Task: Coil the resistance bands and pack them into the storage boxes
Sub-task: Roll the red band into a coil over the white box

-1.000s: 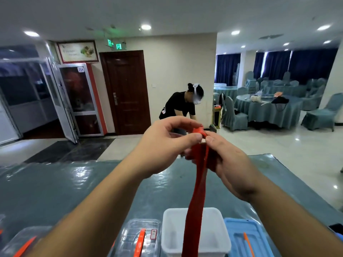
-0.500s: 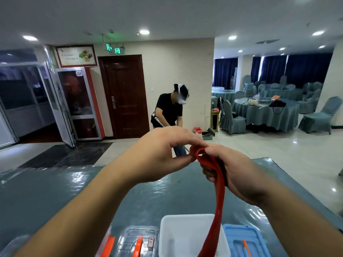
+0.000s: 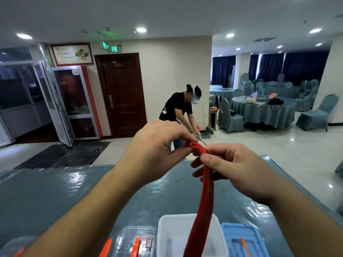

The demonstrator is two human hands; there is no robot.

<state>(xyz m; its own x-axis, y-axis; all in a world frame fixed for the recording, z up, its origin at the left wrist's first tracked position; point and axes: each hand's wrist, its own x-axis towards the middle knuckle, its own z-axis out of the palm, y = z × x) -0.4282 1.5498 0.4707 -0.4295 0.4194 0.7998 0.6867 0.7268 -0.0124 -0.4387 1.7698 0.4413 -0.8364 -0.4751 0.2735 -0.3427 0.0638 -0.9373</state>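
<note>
Banquet hall, teal plastic-covered table [image 3: 55,197] in the foreground, glossy with ceiling-light glare.

Red resistance band [image 3: 203,201] held up over the table near frame centre. Its top end is folded into a small loop at about 12 o'clock of the band's length; the rest hangs straight down toward 6 o'clock as a flat doubled strip and passes in front of the white storage box [image 3: 172,236], running out of the bottom edge.

Left hand [image 3: 157,154] pinches the loop's left side, thumb and forefinger closed tight on the band. Right hand [image 3: 233,169] grips the band just below the loop, thumb on top, fingers curled round the strip. Both hands touch the band; fingertips nearly meet at the loop.

At 9 o'clock of the white box, just beside it: clear plastic box [image 3: 137,240] with orange latches. At 3 o'clock, touching or nearly so: blue lid [image 3: 241,238] with an orange strip lying on it.

Beyond the table at 12 o'clock: a person in a black shirt [image 3: 178,112] wearing a white headset, bent forward. Dark wooden door [image 3: 122,93] at 11 o'clock. Round dining tables with teal cloths and covered chairs [image 3: 265,112] at 2 o'clock.
</note>
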